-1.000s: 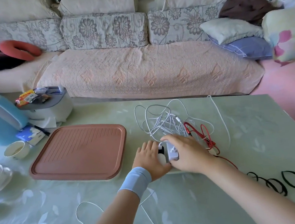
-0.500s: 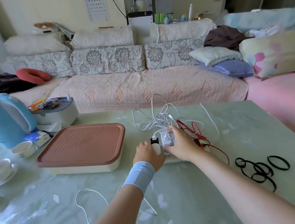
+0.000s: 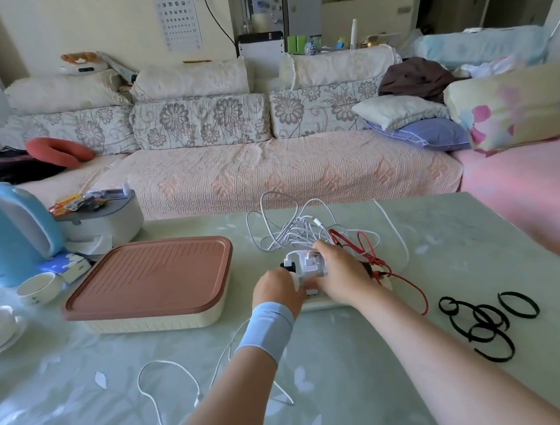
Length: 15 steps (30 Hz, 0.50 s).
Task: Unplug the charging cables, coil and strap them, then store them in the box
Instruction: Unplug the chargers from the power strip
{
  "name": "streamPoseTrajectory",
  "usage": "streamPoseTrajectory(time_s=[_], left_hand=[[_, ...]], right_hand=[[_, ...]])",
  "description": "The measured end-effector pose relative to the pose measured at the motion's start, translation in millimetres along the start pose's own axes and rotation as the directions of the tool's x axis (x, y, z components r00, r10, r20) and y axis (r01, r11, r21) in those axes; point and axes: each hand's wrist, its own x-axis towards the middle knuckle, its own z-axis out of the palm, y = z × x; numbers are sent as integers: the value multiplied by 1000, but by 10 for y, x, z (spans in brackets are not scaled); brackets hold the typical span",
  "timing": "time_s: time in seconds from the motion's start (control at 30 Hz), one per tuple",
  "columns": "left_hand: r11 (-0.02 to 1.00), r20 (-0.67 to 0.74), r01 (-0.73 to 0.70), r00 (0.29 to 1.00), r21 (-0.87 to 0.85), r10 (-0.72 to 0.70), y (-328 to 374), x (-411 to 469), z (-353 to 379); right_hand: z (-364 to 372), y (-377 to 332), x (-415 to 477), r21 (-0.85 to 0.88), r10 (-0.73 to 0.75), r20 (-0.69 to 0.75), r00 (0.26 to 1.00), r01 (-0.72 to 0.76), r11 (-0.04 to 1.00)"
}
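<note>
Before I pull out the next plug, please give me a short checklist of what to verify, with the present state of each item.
1. Right hand grips the white charger: ok.
2. Left hand steadies the power strip: cannot tell, its fingers are hidden.
3. All plugs out: not ok, the white charger and a black plug sit in the strip.
4. White cables and red cable separated: not ok, they lie in one tangle.
5. Black straps near: ok, on the table right of the strip.
6. Box open: not ok, its lid is on.
</note>
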Motion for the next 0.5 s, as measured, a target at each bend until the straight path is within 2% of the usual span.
streamPoseTrajectory(time_s=[0.17, 0.27, 0.33, 0.5], left_hand=[[1000, 37, 17, 999, 21, -18, 9, 30, 3], [1000, -30, 21, 999, 20, -20, 26, 72, -77], [998, -111, 19, 993, -56, -26, 65, 81, -275], [978, -11, 57, 998, -201, -60, -30, 51, -501]], right_hand=[[11, -5, 1, 8, -2, -12, 1000, 2, 1000], [32, 0, 0, 5, -11, -28, 1000, 11, 1000], [24, -1, 13, 8, 10, -14, 1000, -10, 1000], [-11, -37, 12, 13, 26, 31, 999, -26, 1000]])
